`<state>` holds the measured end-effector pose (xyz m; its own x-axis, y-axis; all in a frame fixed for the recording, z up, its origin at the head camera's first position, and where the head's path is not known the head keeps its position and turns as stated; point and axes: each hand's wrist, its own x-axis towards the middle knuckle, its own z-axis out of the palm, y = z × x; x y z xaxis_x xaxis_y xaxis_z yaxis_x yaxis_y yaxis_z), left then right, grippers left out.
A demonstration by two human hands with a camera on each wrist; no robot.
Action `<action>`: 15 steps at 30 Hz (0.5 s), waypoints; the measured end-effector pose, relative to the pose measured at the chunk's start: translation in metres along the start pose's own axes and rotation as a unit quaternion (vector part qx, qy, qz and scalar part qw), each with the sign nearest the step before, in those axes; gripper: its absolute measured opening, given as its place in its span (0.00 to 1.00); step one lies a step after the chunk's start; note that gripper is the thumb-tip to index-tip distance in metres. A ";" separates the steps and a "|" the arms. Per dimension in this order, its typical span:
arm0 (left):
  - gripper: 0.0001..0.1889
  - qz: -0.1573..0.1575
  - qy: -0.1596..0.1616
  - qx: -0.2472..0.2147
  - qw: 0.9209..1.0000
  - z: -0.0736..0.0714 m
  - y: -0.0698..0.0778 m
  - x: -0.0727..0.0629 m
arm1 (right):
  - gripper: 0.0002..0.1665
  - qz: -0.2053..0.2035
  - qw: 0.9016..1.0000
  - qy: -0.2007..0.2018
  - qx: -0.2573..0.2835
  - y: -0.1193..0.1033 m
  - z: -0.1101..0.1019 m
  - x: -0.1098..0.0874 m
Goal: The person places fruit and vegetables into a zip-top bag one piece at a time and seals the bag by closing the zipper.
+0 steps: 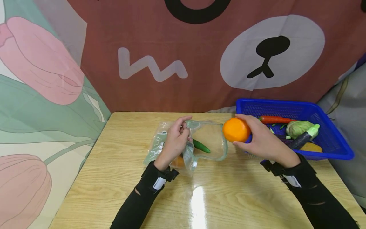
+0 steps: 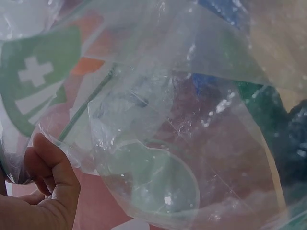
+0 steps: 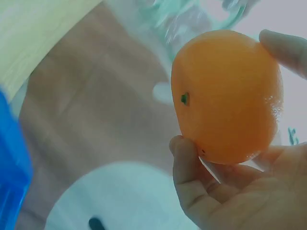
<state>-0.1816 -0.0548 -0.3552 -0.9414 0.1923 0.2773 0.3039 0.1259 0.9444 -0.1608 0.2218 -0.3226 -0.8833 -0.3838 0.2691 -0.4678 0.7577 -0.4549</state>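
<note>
An orange [image 1: 236, 130] is held in my right hand [image 1: 263, 141], thumb on one side and fingers on the other; the right wrist view shows its small green stem mark. My left hand [image 1: 175, 141] pinches the edge of a clear plastic bag [image 1: 156, 148] with green print. The bag's green-rimmed mouth gapes toward the orange, which sits right at that rim. Inside the bag lie a slender green vegetable [image 1: 201, 146] and a rounded orange-coloured thing [image 1: 178, 162], partly hidden by the left hand and wrist.
A blue plastic basket [image 1: 337, 140] stands at the right of the wooden table [image 1: 223, 197]. It holds a carrot [image 1: 275, 120], a pale green cabbage-like vegetable [image 1: 298, 128], an eggplant [image 1: 300, 140] and a yellow item [image 1: 311, 147]. A printed cloth [image 1: 200, 92] hangs behind.
</note>
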 end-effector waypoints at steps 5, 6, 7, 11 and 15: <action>0.22 -0.009 -0.005 -0.002 1.000 0.000 -0.001 0.001 | 0.47 -0.005 0.999 -0.032 0.017 -0.017 0.015 -0.003; 0.22 -0.011 -0.007 -0.001 1.000 0.000 0.000 0.001 | 0.47 -0.005 0.999 -0.038 0.023 -0.020 0.018 -0.003; 0.22 -0.013 -0.009 0.000 1.000 0.000 0.000 0.001 | 0.46 -0.004 0.999 -0.045 0.030 -0.022 0.021 -0.003; 0.21 -0.015 -0.011 0.005 1.000 0.000 0.002 0.001 | 0.46 -0.006 0.996 -0.075 0.055 -0.030 0.037 0.002; 0.21 -0.003 -0.005 0.011 1.000 0.002 0.002 -0.002 | 0.46 -0.017 0.993 -0.103 0.055 -0.038 0.052 0.008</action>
<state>-0.1790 -0.0530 -0.3538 -0.9420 0.2003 0.2691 0.3007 0.1481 0.9421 -0.1518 0.1629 -0.3473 -0.8484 -0.5175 0.1114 -0.4885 0.6844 -0.5413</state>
